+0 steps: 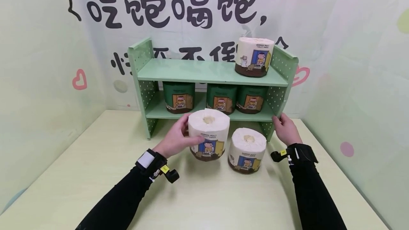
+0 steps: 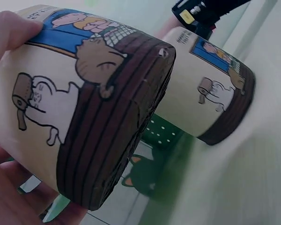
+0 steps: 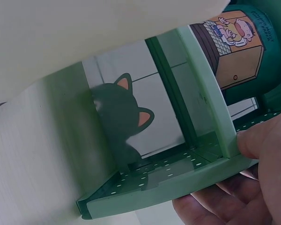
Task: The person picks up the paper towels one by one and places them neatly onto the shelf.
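Note:
My left hand (image 1: 179, 136) grips a white-wrapped toilet paper roll (image 1: 208, 130), thumb across its front and fingers round the side. In the left wrist view the brown base of this held roll (image 2: 98, 122) is tilted toward the camera, lifted off the table. A second white toilet paper roll (image 1: 247, 150) stands upright on the table just to its right. At the green shelf (image 1: 204, 71), my right hand (image 1: 286, 129) holds the right side panel near its lower front edge. The right wrist view shows thumb and fingers on either side of that panel (image 3: 168, 197).
One white roll (image 1: 254, 56) stands at the right end of the top shelf. Several green rolls (image 1: 179, 97) line the lower shelf, with a gap between the left one and the others. Printed walls (image 1: 351, 81) enclose the pale table (image 1: 96, 159) behind and at both sides.

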`<state>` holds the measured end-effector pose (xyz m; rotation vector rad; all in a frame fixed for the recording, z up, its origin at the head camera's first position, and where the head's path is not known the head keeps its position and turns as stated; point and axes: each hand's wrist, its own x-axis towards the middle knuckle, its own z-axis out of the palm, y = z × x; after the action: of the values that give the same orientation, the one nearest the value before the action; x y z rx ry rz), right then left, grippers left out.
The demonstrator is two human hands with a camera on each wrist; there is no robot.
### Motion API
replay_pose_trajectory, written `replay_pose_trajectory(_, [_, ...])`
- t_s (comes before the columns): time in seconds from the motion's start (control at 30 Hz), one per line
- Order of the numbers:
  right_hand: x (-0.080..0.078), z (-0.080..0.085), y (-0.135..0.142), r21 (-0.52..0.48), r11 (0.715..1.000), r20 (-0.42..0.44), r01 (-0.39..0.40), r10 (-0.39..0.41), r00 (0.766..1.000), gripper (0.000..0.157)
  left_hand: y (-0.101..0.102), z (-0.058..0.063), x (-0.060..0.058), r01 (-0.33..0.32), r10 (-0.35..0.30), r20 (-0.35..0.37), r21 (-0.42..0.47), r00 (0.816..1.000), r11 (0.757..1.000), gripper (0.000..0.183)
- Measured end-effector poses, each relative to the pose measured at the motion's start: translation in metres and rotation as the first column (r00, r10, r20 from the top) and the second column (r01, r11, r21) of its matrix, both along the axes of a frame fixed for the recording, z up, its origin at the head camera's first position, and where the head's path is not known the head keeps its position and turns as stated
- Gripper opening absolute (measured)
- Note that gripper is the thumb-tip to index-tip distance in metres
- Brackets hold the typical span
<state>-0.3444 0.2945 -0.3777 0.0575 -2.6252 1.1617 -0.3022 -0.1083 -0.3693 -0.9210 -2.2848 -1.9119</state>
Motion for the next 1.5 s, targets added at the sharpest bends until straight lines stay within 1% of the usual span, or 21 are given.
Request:
replay_pose_trajectory(0.27, [-0.001,-0.002,-0.003,-0.015,1.0,-0.002,-0.012,0.012,1.0,0.048,0.001,0.023,0.003,0.041,-0.039,-0.042,0.057,0.998,0.998,0.074])
replay_pose_trajectory(0.5, [0.0,0.0,-0.002,-0.005,1.0,0.007,-0.006,0.006,1.0,0.05,0.007,0.047,0.0,0.077,-0.067,-0.092,0.11,0.994,0.991,0.072])
replay_pose_trajectory(0.63, [0.001,0.001,-0.003,-0.013,1.0,0.012,-0.007,0.007,1.0,0.05,0.01,0.061,0.0,0.088,-0.071,-0.132,0.136,0.989,0.987,0.073])
replay_pose_trajectory(0.8, [0.0,0.001,-0.003,-0.012,1.0,0.012,0.001,-0.001,1.0,0.05,0.014,0.079,0.0,0.073,-0.044,-0.174,0.16,0.984,0.984,0.072])
replay_pose_trajectory(1.0, [0.001,0.001,-0.004,-0.015,1.0,0.012,0.004,-0.004,1.0,0.05,0.016,0.104,-0.002,0.038,0.003,-0.203,0.202,0.979,0.979,0.069])
replay_pose_trajectory(1.13, [0.002,0.0,-0.004,-0.011,1.0,0.012,0.007,-0.007,1.0,0.05,0.016,0.121,-0.007,0.009,0.041,-0.215,0.226,0.976,0.974,0.068])
replay_pose_trajectory(1.23, [0.002,0.001,-0.004,-0.012,1.0,0.01,0.008,-0.008,1.0,0.05,0.016,0.133,-0.012,0.014,0.045,-0.237,0.242,0.97,0.97,0.066])
replay_pose_trajectory(1.33, [0.002,0.002,-0.005,-0.013,1.0,0.01,0.011,-0.011,1.0,0.049,0.016,0.141,-0.018,0.009,0.056,-0.248,0.254,0.967,0.967,0.064])
replay_pose_trajectory(1.4, [0.002,0.002,-0.005,-0.014,1.0,0.009,0.01,-0.01,1.0,0.049,0.017,0.145,-0.022,-0.016,0.08,-0.242,0.253,0.967,0.967,0.063])
replay_pose_trajectory(1.5, [0.002,0.001,-0.005,-0.016,1.0,0.011,0.008,-0.008,1.0,0.049,0.019,0.149,-0.028,-0.073,0.132,-0.228,0.253,0.965,0.965,0.064])
